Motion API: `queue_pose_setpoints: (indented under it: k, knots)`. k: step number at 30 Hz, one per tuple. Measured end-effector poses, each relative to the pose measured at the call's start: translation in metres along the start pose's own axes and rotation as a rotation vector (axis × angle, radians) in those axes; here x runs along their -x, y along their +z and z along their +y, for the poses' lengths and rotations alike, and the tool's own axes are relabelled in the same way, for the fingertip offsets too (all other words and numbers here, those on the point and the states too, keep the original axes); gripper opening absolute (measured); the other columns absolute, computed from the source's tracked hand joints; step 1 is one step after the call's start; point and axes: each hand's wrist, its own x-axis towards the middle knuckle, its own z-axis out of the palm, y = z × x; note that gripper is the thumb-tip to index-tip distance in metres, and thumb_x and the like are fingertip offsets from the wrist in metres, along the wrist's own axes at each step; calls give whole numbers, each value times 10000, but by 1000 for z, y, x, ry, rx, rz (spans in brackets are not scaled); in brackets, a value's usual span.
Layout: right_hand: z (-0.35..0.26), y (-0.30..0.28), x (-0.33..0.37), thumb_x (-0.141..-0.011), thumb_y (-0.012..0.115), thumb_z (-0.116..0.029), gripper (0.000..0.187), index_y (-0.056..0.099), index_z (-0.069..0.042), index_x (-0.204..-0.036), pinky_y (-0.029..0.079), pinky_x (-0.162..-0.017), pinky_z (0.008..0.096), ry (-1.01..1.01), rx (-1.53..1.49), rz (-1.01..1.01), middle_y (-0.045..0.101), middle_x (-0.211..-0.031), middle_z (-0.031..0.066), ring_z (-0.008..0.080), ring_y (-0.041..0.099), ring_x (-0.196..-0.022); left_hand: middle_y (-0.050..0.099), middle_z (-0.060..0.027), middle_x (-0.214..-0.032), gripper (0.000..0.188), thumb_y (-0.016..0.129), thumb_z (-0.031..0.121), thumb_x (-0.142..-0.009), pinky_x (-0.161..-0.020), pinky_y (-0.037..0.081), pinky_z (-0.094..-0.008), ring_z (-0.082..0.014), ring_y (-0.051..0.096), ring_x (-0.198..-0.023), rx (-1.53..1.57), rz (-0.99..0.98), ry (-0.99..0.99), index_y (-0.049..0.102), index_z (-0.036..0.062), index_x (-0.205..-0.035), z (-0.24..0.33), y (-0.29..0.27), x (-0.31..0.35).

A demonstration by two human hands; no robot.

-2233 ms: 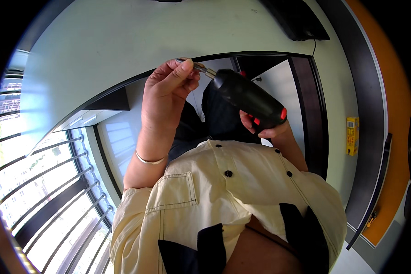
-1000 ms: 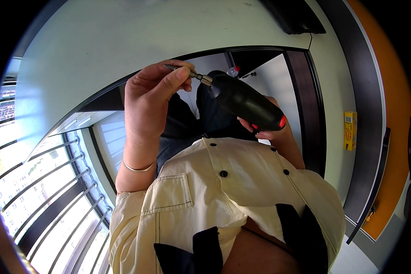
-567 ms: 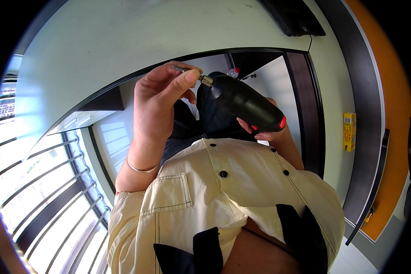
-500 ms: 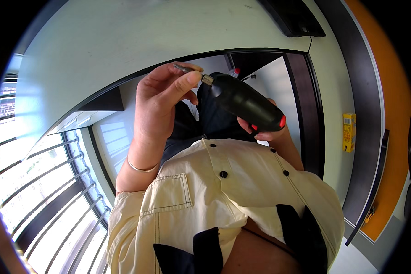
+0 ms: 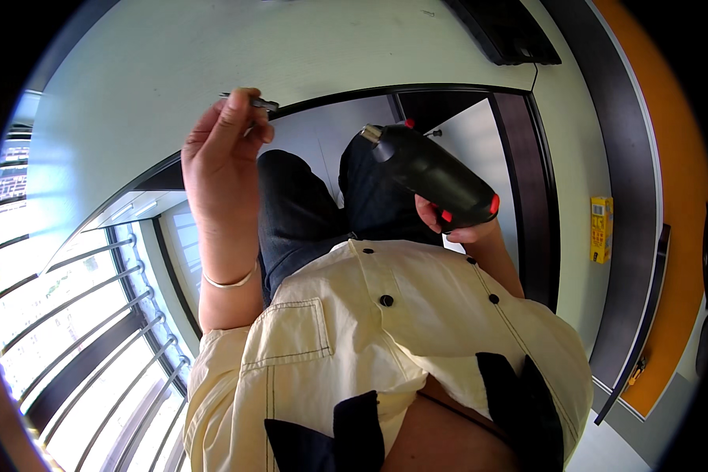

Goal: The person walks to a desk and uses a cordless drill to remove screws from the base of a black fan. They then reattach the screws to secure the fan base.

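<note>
Between the thumb and fingers of my left hand (image 5: 222, 161) is a small grey metal screwdriver bit (image 5: 265, 104), lying roughly sideways over the table's near edge. Its middle is covered by my fingers. My right hand (image 5: 472, 231) grips a black electric screwdriver (image 5: 436, 175) with red accents from below, mostly hidden behind its body. The tool is tilted, its metal chuck (image 5: 371, 133) pointing up and to the left with no bit in it. Bit and chuck are well apart.
A pale table (image 5: 181, 63) with a dark edge spans the far side. On it stand a black case (image 5: 499, 31) at the far right and a yellow box (image 5: 601, 230) at the right. A barred window (image 5: 79, 330) is at the left, and my knees are below the table edge.
My left hand has pulled the bit out of the chuck and moved away to the left with it. My right hand and the electric screwdriver have barely shifted.
</note>
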Motion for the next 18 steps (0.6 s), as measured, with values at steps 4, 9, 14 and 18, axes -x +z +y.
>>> queue_pose_setpoints:
  k: [4, 9, 14, 18]
  knots:
    - [3, -3, 0, -431, 627, -91, 592, 568, 100, -988, 399, -529, 250, -16, -35, -2, 590, -699, 104, 147, 510, -510, 634, -109, -841, 135, 594, 107, -863, -607, 451, -251, -156, 566, -681, -19, 19, -35, 646, -17, -858, -2, 5, 4]
    - [1, 4, -3, -421, 626, -111, 606, 568, 102, -985, 397, -522, 250, 25, -35, -10, 590, -698, 107, 150, 509, -520, 643, -120, -881, 111, 614, 95, -849, -626, 449, -272, -148, 573, -707, 38, -92, -163, 647, -11, -844, -20, 19, 14]
    - [1, 2, -2, -417, 622, -122, 605, 567, 106, -975, 396, -523, 248, 34, -37, -12, 584, -689, 104, 151, 505, -519, 644, -110, -890, 119, 614, 112, -856, -640, 444, -272, -146, 578, -715, 77, -119, -238, 646, -2, -847, -28, 25, 18]
    - [1, 4, -1, -417, 620, -137, 602, 566, 108, -965, 399, -537, 255, 35, -32, 16, 576, -674, 98, 153, 502, -516, 645, -104, -890, 121, 614, 114, -857, -649, 442, -269, -145, 579, -715, 86, -124, -238, 645, -3, -856, -31, 24, 17]
